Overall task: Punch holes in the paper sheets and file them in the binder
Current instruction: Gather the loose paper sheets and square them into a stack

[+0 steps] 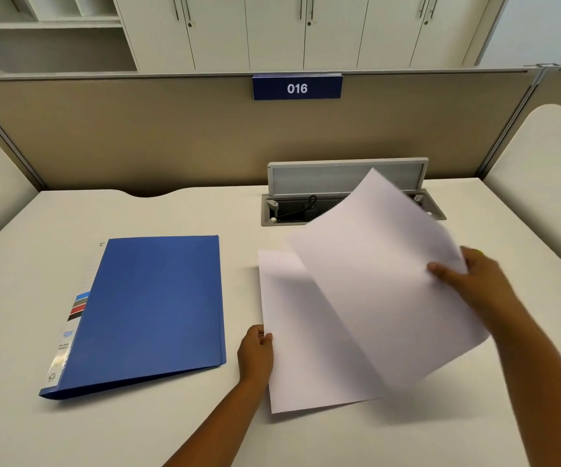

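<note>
A closed blue binder point(151, 308) lies flat on the left half of the desk. To its right a white paper sheet point(292, 338) lies flat. My left hand point(255, 352) pinches that flat sheet at its left edge. My right hand point(467, 274) grips the right edge of a second white sheet point(380, 274), which is lifted off the desk, tilted and curled above the flat one. No hole punch is in view.
An open cable hatch point(346, 197) with a raised lid sits in the white desk point(137, 429) behind the paper. A beige partition with a blue "016" sign point(297, 88) closes off the back. White cabinets stand beyond it.
</note>
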Motion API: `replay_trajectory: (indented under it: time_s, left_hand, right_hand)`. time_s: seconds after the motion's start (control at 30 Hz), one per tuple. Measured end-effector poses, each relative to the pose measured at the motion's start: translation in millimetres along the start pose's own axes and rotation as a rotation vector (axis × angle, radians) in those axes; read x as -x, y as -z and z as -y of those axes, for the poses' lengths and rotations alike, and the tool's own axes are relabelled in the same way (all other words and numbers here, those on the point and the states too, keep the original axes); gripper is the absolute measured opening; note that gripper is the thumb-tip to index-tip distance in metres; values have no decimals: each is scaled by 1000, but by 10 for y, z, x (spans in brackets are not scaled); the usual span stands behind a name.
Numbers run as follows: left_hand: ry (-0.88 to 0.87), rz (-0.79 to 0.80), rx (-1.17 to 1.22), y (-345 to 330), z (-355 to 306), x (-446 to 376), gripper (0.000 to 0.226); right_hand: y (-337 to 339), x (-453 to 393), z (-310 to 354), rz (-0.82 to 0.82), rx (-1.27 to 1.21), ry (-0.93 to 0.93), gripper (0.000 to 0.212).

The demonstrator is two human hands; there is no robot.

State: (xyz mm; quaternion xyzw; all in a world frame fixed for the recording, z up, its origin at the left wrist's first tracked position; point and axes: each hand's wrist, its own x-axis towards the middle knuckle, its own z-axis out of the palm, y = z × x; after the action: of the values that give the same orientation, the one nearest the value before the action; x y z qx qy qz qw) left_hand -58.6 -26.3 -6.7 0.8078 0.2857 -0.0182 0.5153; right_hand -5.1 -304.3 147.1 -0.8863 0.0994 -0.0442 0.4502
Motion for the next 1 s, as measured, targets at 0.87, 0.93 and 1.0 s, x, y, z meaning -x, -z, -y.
replay_trajectory:
  time_s: [0.87, 0.93, 1.0]
  left_hand:
    - [110, 79, 61, 76, -114, -127, 30]
    - [105, 79, 75, 75, -128, -96, 32]
    - [89, 65, 88, 86, -136, -70, 33]
  right_hand:
    - [-1200, 273, -652, 254, 405, -186, 62]
    - [-1205, 274, -641, 249, 459, -162, 61]
    - [-1204, 262, -639, 197, 439, -153, 58]
